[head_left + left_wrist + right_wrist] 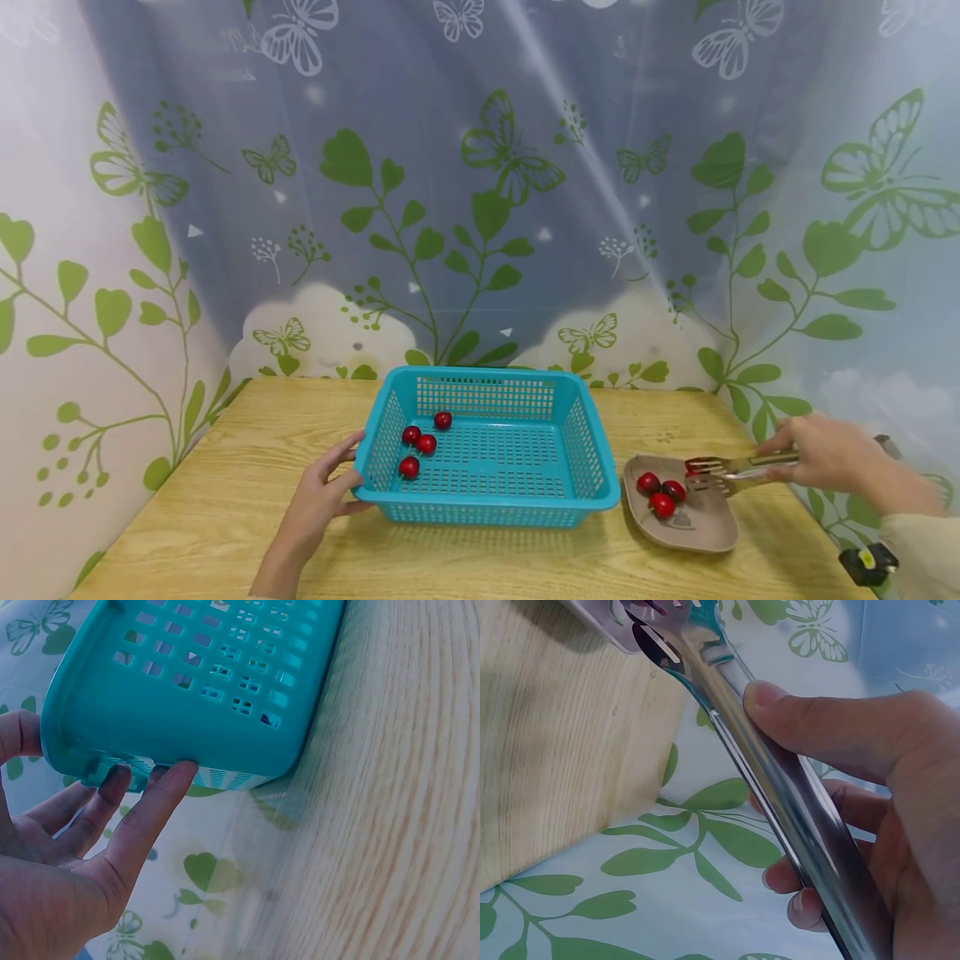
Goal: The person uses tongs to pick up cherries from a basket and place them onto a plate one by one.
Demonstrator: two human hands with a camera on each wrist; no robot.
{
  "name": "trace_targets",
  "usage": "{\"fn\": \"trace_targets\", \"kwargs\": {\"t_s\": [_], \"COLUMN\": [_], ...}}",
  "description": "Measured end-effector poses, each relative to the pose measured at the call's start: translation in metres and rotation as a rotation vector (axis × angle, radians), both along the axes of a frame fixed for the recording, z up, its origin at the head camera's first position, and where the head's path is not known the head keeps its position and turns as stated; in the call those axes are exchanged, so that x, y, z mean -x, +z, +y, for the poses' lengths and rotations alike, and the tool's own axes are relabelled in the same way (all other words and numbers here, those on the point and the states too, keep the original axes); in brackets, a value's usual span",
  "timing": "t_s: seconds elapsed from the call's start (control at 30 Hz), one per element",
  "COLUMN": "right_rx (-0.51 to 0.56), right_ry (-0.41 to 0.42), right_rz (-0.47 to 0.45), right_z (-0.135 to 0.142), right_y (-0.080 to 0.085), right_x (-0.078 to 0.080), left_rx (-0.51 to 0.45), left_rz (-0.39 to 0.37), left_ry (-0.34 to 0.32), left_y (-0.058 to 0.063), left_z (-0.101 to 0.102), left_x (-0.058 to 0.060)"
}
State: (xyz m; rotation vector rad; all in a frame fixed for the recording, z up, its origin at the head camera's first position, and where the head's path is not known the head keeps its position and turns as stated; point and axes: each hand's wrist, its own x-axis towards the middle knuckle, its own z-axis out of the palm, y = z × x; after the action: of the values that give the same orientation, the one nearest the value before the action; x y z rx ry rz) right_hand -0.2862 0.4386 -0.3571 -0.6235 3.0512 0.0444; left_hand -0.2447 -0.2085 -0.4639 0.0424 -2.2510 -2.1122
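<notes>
A blue plastic basket (491,502) with perforated sides stands on the table, several red cherries (426,444) lying in its left part. My left hand (318,492) grips the basket's left rim; the left wrist view shows the thumb and fingers at that edge. To the right, a beige square plate (705,533) bears three cherries (662,505) in a cluster. My right hand (832,454) holds metal tongs (757,467) by their arms, the slotted tips over the plate's upper right. Another cherry (692,467) shows at the tips, partly hidden by them.
The wood-grain table (450,567) carries the basket and the plate, which stand side by side with a narrow gap. A patterned curtain (480,208) with leaves and butterflies hangs behind the table and along both sides. A black device (868,564) sits by the right sleeve.
</notes>
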Motion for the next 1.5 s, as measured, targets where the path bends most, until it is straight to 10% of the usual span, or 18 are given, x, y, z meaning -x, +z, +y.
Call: {"fn": "trace_targets", "kwargs": {"t_s": [0.77,1.5], "right_rx": [-0.027,0.021], "right_ry": [-0.007,0.131], "right_rz": [-0.053,0.374], "right_z": [-0.013,-0.05], "right_y": [-0.002,0.02], "right_x": [0.003,0.003], "left_rx": [-0.012,-0.004], "left_rz": [0.006,0.001], "left_ry": [-0.009,-0.005], "left_y": [-0.001,0.0], "left_z": [-0.001,0.0], "left_x": [0.0,0.0]}}
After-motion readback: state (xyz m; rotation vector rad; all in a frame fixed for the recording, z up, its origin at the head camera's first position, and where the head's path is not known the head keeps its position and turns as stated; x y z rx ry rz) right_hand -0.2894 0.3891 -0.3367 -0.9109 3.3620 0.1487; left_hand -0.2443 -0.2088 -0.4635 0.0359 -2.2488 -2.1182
